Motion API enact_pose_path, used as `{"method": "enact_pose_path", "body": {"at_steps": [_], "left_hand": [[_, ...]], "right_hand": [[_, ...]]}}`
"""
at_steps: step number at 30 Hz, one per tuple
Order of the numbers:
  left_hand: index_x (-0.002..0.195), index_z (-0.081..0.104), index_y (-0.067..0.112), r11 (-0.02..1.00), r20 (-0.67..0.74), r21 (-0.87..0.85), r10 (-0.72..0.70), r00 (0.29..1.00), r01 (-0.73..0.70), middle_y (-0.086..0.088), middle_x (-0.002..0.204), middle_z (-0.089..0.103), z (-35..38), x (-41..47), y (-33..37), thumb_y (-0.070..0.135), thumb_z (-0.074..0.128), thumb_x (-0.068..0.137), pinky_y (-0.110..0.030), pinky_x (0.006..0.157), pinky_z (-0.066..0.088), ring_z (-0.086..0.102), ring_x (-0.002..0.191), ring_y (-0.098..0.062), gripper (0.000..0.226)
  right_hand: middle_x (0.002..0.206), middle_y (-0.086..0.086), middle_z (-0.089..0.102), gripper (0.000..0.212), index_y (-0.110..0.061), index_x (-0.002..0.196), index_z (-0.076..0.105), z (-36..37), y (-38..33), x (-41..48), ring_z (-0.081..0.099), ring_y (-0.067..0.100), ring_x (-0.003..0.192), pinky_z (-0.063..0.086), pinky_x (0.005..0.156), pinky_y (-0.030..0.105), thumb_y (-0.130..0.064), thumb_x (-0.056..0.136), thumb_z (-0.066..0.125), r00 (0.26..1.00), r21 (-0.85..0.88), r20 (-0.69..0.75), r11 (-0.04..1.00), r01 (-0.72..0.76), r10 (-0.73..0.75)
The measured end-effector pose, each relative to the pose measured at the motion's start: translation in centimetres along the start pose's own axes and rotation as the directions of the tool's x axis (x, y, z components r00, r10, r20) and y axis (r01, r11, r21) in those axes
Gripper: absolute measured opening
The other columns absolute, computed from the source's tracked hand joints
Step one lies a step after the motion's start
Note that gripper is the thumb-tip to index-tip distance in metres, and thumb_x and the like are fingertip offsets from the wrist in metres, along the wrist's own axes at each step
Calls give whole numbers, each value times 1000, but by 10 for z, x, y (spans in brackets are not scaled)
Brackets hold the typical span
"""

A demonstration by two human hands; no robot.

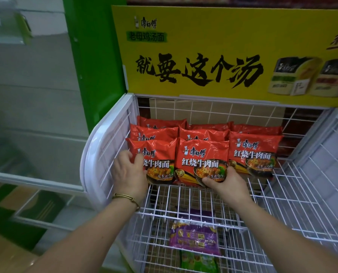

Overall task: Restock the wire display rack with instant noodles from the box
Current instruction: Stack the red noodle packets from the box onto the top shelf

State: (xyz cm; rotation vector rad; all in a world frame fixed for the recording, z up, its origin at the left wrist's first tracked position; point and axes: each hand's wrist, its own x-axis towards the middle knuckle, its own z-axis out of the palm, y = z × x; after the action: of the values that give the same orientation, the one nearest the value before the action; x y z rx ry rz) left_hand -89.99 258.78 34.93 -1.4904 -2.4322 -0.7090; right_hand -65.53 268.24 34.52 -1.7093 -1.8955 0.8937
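Two red noodle packets (201, 152) held in the front row, toward the wire display rack's (94, 152) left edge — fingers of the left hand (129, 172) curled round one packet's side, right hand (227, 182) pinching the neighbour's bottom edge. Probably light, slippery film, brittle inside — best held by edges.

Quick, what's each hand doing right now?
Left hand: gripping the front left noodle packet.
Right hand: gripping the front middle noodle packet.

"就要这个汤" on yellow sign (203, 36); "红烧牛肉面" on packets (202, 152)
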Motion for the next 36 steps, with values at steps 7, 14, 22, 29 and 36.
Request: {"method": "enact_pose_path", "body": {"at_steps": [7,14,22,29,36], "left_hand": [[101,57,18,974,325,-224,42,945,34,6,100,44,12,-1,6,39,70,87,-30,88,44,45,98,-15,27],[101,50,19,981,281,-179,-15,960,68,1,106,46,13,3,16,41,67,88,-34,88,45,48,105,-21,31],[99,52,21,984,323,-166,-1,946,58,4,102,50,8,8,18,38,67,88,-33,85,49,52,96,-17,26],[75,64,26,928,426,-352,41,904,124,7,73,66,-1,10,24,14,66,87,-21,61,49,62,71,-8,17],[84,65,31,819,470,-545,124,874,177,6,81,71,-7,15,49,18,67,89,-39,78,60,69,80,-14,15]], "right_hand": [[101,-4,57,58,-15,118,50,1,0,-2,54,17,90,44,77,29,-48,80,78,1000,50,-9,999,11,-10],[89,-11,53,49,-20,108,47,10,-12,3,53,15,82,43,70,27,-48,81,76,999,26,-42,999,32,-31],[90,-7,54,50,-18,105,46,3,-17,0,54,15,81,42,63,25,-46,80,78,1000,-3,2,1000,-19,19],[104,-2,61,56,-12,119,54,-9,-19,-7,53,15,86,41,70,24,-38,78,82,999,4,11,999,-46,46],[106,2,66,40,-9,120,60,-25,-16,-27,63,20,91,47,72,28,-35,91,70,991,20,-46,992,-128,128]]}}
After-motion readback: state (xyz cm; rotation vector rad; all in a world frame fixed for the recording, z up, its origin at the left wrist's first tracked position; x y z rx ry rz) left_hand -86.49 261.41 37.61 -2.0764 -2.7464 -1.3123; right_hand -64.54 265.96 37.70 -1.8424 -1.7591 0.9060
